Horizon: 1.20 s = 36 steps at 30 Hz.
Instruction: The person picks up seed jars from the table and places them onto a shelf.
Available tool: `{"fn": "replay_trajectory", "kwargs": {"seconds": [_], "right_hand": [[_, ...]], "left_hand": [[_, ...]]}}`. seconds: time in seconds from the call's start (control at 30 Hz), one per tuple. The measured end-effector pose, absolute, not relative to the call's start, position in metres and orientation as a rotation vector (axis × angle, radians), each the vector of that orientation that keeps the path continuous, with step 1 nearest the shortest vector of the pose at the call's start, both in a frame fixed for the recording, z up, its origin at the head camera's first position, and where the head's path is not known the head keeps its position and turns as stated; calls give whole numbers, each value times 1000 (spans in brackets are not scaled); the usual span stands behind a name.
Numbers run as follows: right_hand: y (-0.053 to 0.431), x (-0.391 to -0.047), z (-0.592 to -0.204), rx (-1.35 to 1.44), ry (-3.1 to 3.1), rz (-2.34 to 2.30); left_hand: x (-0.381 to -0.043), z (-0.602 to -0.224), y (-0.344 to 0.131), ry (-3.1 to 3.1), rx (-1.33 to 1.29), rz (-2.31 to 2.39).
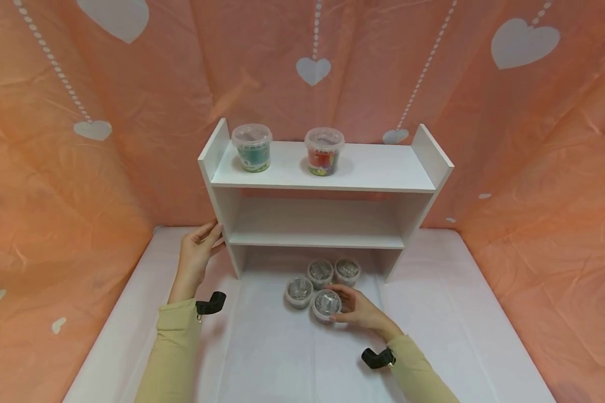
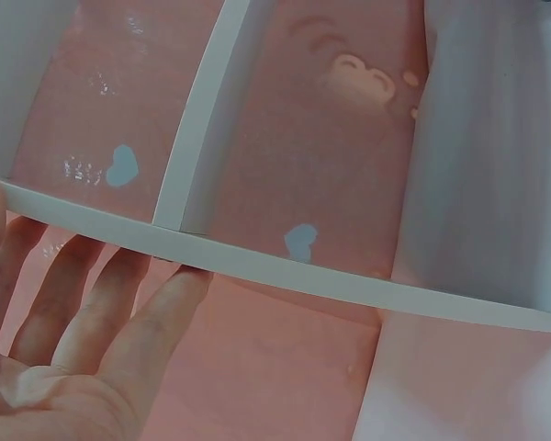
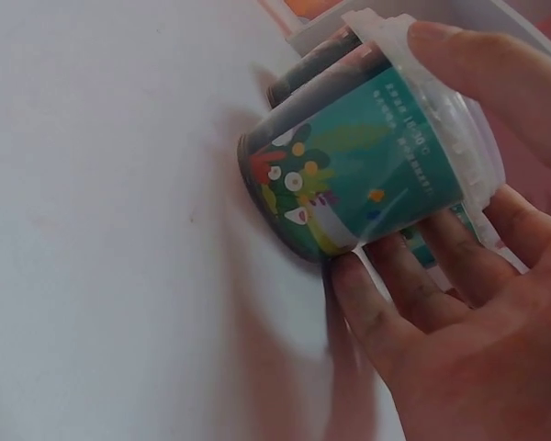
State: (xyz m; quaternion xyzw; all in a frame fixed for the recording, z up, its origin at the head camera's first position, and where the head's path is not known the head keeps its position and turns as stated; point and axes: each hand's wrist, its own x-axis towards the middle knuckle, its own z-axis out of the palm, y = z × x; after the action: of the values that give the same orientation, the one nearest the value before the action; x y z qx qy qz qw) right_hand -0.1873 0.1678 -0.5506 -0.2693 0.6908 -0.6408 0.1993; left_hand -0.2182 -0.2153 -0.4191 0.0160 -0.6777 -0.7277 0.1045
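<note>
1. Our right hand [image 1: 359,311] curled its fingers [image 3: 459,266] round the nearest tub [image 1: 326,305], upright on the desk [image 1: 262,358].
2. Three more tubs [image 1: 321,273] stood just beyond those fingers.
3. Our left hand [image 1: 195,256], fingers straight, touched the shelf [image 1: 327,168] side.

White shelf [image 1: 327,168], peach heart-printed backdrop [image 1: 106,168], teal-labelled tub [image 3: 367,175]

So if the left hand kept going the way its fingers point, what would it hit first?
The left hand already has its fingertips at the shelf, on the left side panel's front edge, so it would meet that panel first.
</note>
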Motion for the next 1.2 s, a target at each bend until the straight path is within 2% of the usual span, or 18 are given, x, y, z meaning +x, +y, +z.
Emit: {"fn": "replay_trajectory", "kwargs": {"seconds": [0.83,1.2], "right_hand": [[179,-183,-550,-760,2062,-1791],[178,-178,-532,-721,2035,-1812]], "left_hand": [[-219,-422,-215,-1988,46,-2141],[-218,-422,-216,-2026,29,-2122]]}}
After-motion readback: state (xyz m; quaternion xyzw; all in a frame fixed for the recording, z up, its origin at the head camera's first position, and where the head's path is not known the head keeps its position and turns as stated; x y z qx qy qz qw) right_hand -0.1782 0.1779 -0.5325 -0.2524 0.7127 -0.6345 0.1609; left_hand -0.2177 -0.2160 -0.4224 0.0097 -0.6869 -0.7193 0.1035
